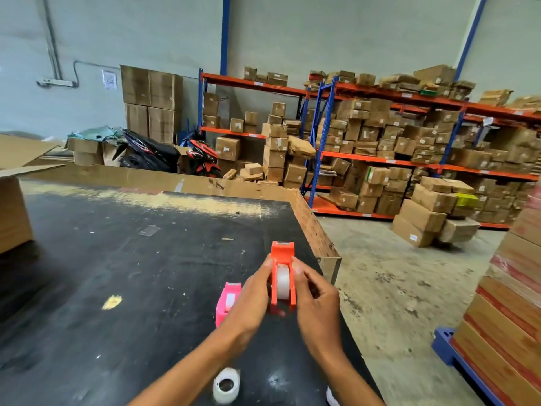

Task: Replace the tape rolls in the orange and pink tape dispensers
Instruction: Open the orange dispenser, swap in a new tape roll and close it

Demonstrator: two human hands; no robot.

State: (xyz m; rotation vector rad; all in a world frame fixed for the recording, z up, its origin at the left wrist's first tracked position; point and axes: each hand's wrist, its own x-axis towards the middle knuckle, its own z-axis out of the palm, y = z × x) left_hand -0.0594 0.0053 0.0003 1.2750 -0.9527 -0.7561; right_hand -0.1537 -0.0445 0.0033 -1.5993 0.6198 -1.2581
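I hold the orange tape dispenser (281,259) above the black table (117,273) near its right edge, with a whitish tape roll (282,281) seated in its slot. My left hand (250,300) grips its left side and my right hand (317,303) grips its right side. The pink tape dispenser (227,301) stands on the table just left of my left hand, partly hidden by it, with a roll inside. A loose clear tape roll (226,385) lies on the table near the front edge, between my forearms. A white object (332,397) peeks out beside my right forearm.
A cardboard box (13,212) stands at the table's far left. Cardboard sheets (164,177) line the table's back and right edges. Shelves of boxes (409,142), two motorbikes (175,155) and a stacked pallet (509,303) at right surround the concrete floor.
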